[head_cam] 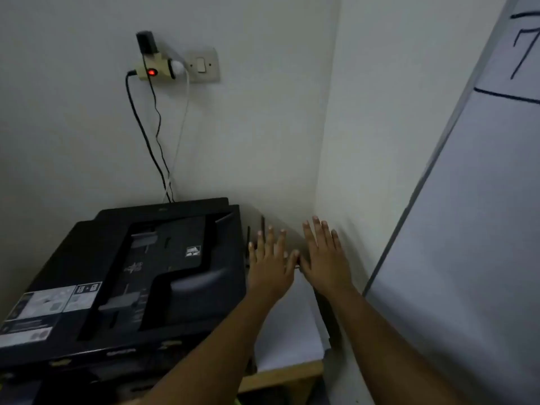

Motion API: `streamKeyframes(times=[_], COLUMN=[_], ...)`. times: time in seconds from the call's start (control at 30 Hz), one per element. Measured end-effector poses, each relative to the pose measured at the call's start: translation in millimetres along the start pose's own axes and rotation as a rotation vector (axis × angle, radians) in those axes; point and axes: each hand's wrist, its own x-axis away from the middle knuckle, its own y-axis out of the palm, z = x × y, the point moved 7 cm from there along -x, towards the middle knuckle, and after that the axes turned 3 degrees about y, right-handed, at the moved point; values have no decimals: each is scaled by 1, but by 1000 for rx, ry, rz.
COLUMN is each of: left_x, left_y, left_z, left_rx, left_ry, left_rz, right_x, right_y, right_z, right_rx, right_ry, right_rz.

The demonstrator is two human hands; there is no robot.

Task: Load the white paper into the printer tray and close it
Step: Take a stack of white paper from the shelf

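White walls meet at centre frame; lower left stands the black printer (125,276). Beside it, left hand (270,266) and right hand (325,261), fingers spread wide, press flat the white paper (287,331), probably seating it in the tray.

Dim, greyish, soft-focus view; wide-angle bending at the edges.

Left hand (270,263) and right hand (325,260) outstretched, seemingly flat, fingers spread.

- The white paper (287,325) lay flat in the tray (328,320) just right of the printer.
- The black printer (131,276) stood in the wall corner, tray pulled out.
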Motion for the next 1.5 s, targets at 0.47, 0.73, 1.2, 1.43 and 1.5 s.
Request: streamKeyframes(times=[0.47,0.73,1.2,1.43,1.5], left_x=[55,59,65,66,66], left_y=[208,284,304,304,304], left_z=[-52,-96,-107,-107,-107], left_rx=[75,-14,-129,-116,-118], left_ry=[-277,-281,-226,-218,-215], left_rz=[-254,-210,-129,-135,-135], right_x=[63,84,93,100,99], right_y=[190,266,278,273,273], right_z=[58,77,75,71,71], right_rx=[74,44,-161,-170,-205], right_ry=[94,197,416,523,554], right_rz=[-242,-265,-91,-41,-36])
